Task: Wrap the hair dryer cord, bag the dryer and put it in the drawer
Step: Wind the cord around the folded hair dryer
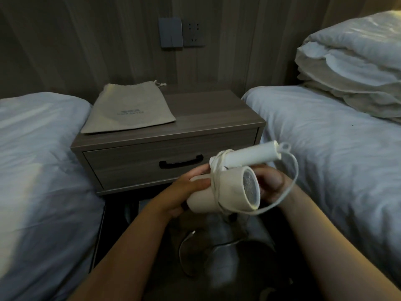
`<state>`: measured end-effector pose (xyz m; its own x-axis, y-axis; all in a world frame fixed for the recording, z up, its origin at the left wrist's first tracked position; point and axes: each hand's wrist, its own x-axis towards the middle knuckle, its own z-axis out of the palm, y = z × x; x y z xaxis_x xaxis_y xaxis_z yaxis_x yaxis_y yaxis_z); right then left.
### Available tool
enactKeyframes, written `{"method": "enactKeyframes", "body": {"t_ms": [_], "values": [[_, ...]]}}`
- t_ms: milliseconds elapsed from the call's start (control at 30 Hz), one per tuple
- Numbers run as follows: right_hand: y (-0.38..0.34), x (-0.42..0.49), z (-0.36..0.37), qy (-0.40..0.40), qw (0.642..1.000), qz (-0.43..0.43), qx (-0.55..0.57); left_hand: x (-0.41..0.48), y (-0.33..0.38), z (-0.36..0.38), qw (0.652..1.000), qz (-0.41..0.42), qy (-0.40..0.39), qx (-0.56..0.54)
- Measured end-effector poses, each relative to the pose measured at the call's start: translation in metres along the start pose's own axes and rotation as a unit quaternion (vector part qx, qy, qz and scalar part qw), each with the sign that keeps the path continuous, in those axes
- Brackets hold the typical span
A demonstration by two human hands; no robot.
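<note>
Your left hand [184,192] grips the hair dryer [230,187] barrel, held near, in front of the nightstand [217,111]. Your right hand [271,183] sits behind it, closed on the cord [290,185] as far as shows. Cord partly wrapped, one loop loose. Bag [128,109] empty, flat on the worktop, print unreadable. Drawer [130,161] closed.

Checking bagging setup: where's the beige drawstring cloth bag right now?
Head view: the beige drawstring cloth bag lies flat on the left half of the grey wooden nightstand, above its closed drawer.
</note>
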<state>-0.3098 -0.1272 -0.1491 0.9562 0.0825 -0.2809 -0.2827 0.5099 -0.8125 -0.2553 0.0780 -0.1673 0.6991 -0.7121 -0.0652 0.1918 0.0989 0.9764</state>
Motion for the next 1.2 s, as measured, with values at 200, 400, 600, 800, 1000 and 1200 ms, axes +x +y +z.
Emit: {"method": "enactKeyframes", "body": {"t_ms": [200,400,600,800,1000,1200], "values": [[0.01,0.011,0.005,0.083,0.986,-0.134,-0.061,0.007,0.001,0.011,0.979,-0.069,0.092,-0.167],[0.014,0.007,0.016,0.015,0.983,-0.115,-0.145,0.005,0.006,0.023,0.975,-0.006,0.182,-0.129],[0.011,-0.005,0.016,-0.03,0.989,-0.068,-0.125,0.007,0.006,0.039,0.944,0.04,0.307,-0.114],[0.017,-0.01,0.021,0.005,0.99,-0.07,-0.119,0.005,0.002,0.045,0.94,0.083,0.329,0.019],[0.006,-0.008,0.015,0.054,0.994,-0.091,-0.015,0.005,0.012,0.032,0.95,0.1,0.278,0.1],[0.002,-0.011,0.002,0.007,0.999,-0.033,0.001,-0.003,0.029,0.009,0.956,0.149,0.222,0.119]]}}
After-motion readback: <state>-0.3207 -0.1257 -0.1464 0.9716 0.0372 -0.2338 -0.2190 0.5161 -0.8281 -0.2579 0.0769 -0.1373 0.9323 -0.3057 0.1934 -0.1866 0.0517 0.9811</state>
